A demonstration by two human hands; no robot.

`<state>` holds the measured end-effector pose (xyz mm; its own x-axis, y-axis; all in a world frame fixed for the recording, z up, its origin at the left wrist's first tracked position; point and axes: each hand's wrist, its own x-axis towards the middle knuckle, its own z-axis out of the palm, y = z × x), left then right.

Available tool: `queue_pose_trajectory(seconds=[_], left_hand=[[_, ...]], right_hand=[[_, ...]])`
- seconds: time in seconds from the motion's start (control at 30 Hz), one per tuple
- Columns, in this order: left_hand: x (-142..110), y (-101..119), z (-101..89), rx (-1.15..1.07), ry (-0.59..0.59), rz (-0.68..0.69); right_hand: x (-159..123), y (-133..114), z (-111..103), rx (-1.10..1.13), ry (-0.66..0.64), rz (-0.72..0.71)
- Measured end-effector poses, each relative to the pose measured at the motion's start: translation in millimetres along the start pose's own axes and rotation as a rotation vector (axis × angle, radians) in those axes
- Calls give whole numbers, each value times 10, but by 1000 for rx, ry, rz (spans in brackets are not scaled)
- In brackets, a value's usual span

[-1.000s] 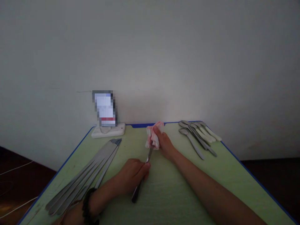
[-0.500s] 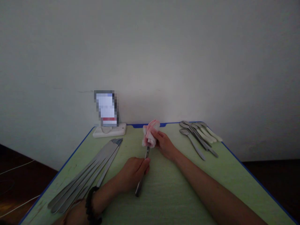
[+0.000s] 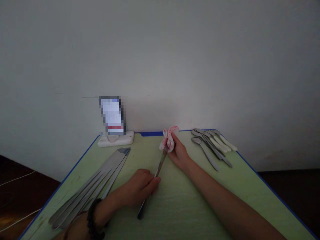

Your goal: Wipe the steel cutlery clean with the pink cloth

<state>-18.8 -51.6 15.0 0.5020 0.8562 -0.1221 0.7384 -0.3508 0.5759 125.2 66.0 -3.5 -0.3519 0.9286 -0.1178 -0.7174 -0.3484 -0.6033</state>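
Observation:
My left hand (image 3: 142, 187) is closed around a metal table knife (image 3: 161, 162), whose handle end sticks out below the fist. The knife slants up and away from me. My right hand (image 3: 180, 152) pinches a crumpled pink-and-white cloth (image 3: 168, 140) around the far end of the blade, so the tip is hidden. To the left of my left hand lies a fanned stack of several metal knives (image 3: 100, 176), partly covered by my forearm. Beyond my right hand several spoons (image 3: 197, 141) lie in a group, some of the cutlery there with white handles (image 3: 220, 144).
A phone with a blurred screen (image 3: 112, 115) leans upright on a white block (image 3: 116, 140) at the back left. The green table (image 3: 185, 206) has a blue edge and stands against a grey wall (image 3: 160, 60). White cables (image 3: 20, 220) run at the lower left.
The cloth first slid down the blade toward my left hand, then back out toward the far end, so more blade shows now. My left hand kept its hold, and the knife's handle end swung down-left.

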Motion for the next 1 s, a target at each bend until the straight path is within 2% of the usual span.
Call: queue_pose_trajectory(seconds=[0.1,0.3,0.37,0.43,0.57,0.63,0.8,1.0], left_hand=[[-4,-8,11,-61,17,-5],[28,-26,2,-253,72,-145],[39,-22,0,-234,95,-156],[38,-9,5,-176,97,-147],[15,19,22,-21,43,-56],[7,26,25,20,40,-40],[-13,21,1,-93,35,-80],[-73,42,-26,-36,-10,187]], right_hand=[[-18,21,-9,-88,-56,-26],[-159,78,27,-636,-244,44],[-181,91,44,-688,-271,61],[-169,99,44,-622,-254,53],[-91,88,11,-377,-104,-6],[-61,74,-2,-287,-78,-9],[-11,46,-18,-199,-99,-30],[83,-2,-75,-86,39,-85]])
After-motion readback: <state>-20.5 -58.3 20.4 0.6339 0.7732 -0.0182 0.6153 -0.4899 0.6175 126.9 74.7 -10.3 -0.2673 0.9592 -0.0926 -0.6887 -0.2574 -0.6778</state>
